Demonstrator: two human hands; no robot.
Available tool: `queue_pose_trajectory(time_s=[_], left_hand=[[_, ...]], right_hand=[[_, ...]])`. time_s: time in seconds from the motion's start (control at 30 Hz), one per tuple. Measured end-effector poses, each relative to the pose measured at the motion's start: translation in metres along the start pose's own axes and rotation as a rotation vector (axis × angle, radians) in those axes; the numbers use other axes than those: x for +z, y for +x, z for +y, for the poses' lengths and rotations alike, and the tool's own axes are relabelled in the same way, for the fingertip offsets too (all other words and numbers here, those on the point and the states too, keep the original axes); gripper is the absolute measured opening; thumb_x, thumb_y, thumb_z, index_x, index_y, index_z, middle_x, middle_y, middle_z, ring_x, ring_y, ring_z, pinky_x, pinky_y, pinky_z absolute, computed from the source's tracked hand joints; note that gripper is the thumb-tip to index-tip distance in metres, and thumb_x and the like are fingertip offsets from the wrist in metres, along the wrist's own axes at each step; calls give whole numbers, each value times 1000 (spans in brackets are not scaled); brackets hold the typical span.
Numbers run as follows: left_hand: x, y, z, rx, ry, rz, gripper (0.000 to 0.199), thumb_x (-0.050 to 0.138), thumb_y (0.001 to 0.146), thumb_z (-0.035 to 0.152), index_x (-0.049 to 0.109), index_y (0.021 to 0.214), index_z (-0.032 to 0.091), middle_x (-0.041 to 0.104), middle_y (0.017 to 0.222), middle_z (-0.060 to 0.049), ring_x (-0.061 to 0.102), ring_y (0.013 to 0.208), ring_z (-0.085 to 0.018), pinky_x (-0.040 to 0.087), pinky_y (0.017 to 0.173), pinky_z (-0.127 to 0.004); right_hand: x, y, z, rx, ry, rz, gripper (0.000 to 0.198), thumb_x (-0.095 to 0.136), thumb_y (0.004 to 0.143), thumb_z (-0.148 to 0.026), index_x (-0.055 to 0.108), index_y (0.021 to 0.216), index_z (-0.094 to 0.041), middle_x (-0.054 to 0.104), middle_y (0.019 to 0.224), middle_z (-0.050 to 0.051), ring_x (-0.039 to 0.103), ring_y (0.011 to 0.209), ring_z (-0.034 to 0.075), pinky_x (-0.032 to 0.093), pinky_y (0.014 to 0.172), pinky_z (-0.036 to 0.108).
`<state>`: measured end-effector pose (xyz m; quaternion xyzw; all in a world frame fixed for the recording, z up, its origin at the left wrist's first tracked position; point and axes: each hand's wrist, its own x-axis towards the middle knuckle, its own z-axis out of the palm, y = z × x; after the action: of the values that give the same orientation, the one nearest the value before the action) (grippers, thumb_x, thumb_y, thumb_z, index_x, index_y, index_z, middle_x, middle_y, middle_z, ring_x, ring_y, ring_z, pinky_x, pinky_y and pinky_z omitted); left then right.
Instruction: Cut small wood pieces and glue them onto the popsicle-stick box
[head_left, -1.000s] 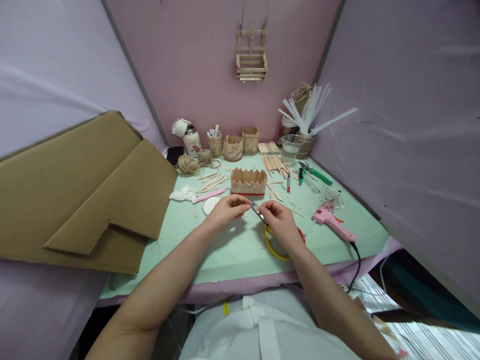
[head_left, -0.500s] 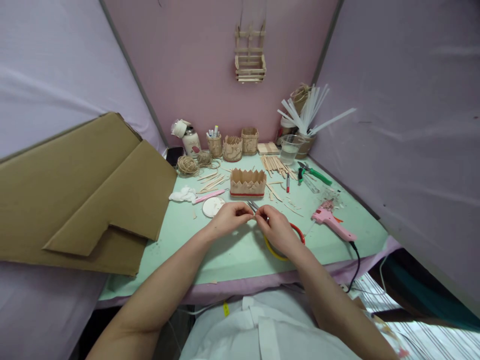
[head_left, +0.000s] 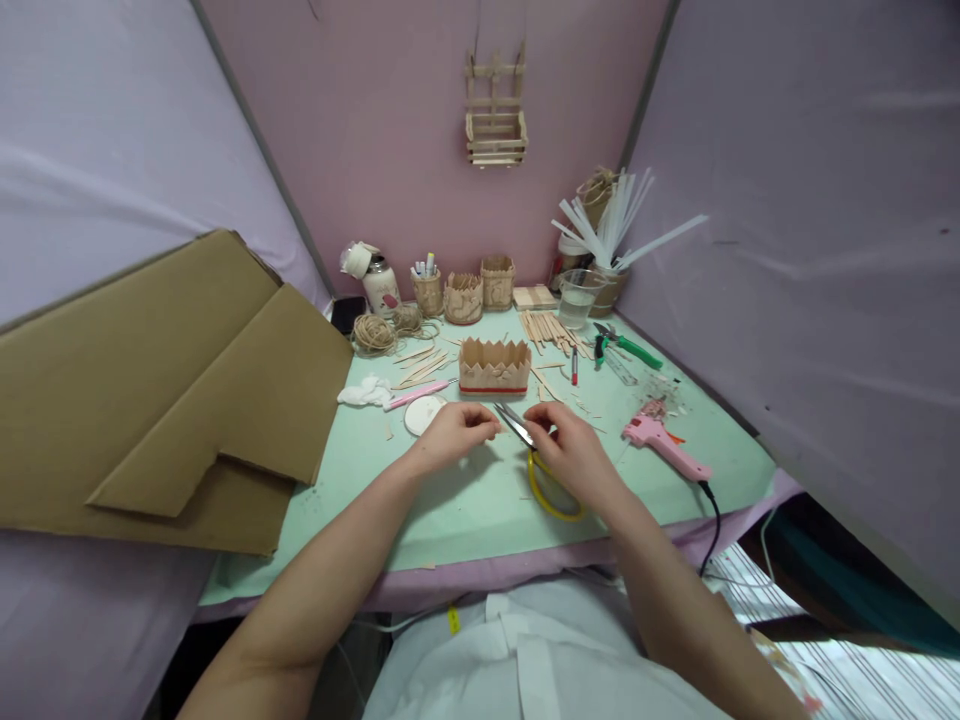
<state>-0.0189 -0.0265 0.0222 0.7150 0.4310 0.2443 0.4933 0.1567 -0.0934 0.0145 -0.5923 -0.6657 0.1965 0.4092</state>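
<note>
My left hand is closed in a pinch, with the tip of a small pale wood sliver showing at its fingertips. Scissors with a yellow handle loop lie on the table, blades pointing up and left. Over their pivot and handles hovers my right hand, fingers curled together; what they hold, if anything, is hidden. Just beyond the hands stands a small wooden box with a zigzag top edge and a red line along its base. A round white disc lies beside my left hand.
A pink glue gun lies at right, its cord over the table edge. Green-handled pliers, craft sticks and a water cup sit behind. Cardboard covers the left side. Twine balls lie at back left.
My hands have drawn apart; my right hand has moved right, baring more of the scissor blades and covering the red handle. My left hand has shifted slightly left. The box stays put.
</note>
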Motion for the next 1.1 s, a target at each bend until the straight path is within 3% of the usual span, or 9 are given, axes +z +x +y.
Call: queue_pose_trajectory(time_s=[0.2, 0.33, 0.4, 0.5, 0.63, 0.77, 0.97, 1.1], left_hand=[[-5, 5, -3, -67, -156, 39, 31, 68, 61, 42, 66, 72, 13, 58, 61, -1, 44, 52, -8, 32, 50, -22], [-4, 8, -6, -103, -338, 81, 34, 72, 58, 43, 64, 70, 12, 56, 61, 0, 43, 52, -6, 33, 51, -21], [-4, 9, -6, -136, -449, 96, 34, 74, 58, 41, 64, 72, 12, 57, 63, 0, 45, 53, -6, 35, 52, -20], [-5, 9, -5, -169, -562, 96, 34, 76, 58, 38, 64, 75, 12, 59, 69, -1, 49, 57, -5, 38, 54, -18], [-7, 12, -9, -173, -633, 115, 34, 77, 58, 36, 65, 78, 11, 61, 70, -2, 51, 57, -5, 42, 54, -17], [-7, 15, -15, -184, -678, 146, 31, 76, 59, 32, 64, 77, 10, 63, 69, -3, 53, 56, -5, 44, 54, -17], [-7, 17, -16, -181, -669, 171, 27, 74, 61, 31, 63, 75, 10, 63, 69, -4, 53, 55, -5, 43, 53, -17], [-3, 15, -14, -35, -548, 229, 28, 71, 65, 35, 63, 77, 12, 65, 71, -4, 56, 59, -7, 46, 57, -20]], right_hand=[[-67, -18, 34, 71, -278, 202, 23, 48, 82, -40, 59, 87, -20, 63, 85, 7, 57, 73, 20, 42, 66, 32], [-112, -36, 73, 265, -609, 189, 40, 51, 75, -49, 60, 92, -14, 63, 90, 15, 58, 81, 28, 43, 69, 38], [-124, -41, 89, 359, -743, 108, 51, 54, 71, -54, 60, 97, -10, 62, 95, 21, 57, 89, 34, 43, 72, 41], [-128, -44, 104, 415, -831, -9, 51, 56, 71, -51, 60, 99, -9, 61, 99, 23, 56, 94, 37, 42, 73, 42], [-117, -42, 116, 440, -791, -88, 45, 56, 72, -49, 60, 95, -11, 62, 89, 18, 58, 84, 33, 41, 68, 38], [-110, -41, 123, 457, -768, -12, 47, 57, 69, -51, 59, 94, -11, 60, 84, 16, 57, 77, 29, 40, 62, 34], [-109, -38, 117, 437, -690, -17, 45, 47, 73, -55, 60, 86, -14, 60, 80, 13, 56, 73, 26, 39, 60, 33], [-110, -36, 99, 444, -508, 115, 45, 46, 76, -55, 60, 92, -16, 62, 84, 12, 57, 76, 25, 41, 64, 34]])
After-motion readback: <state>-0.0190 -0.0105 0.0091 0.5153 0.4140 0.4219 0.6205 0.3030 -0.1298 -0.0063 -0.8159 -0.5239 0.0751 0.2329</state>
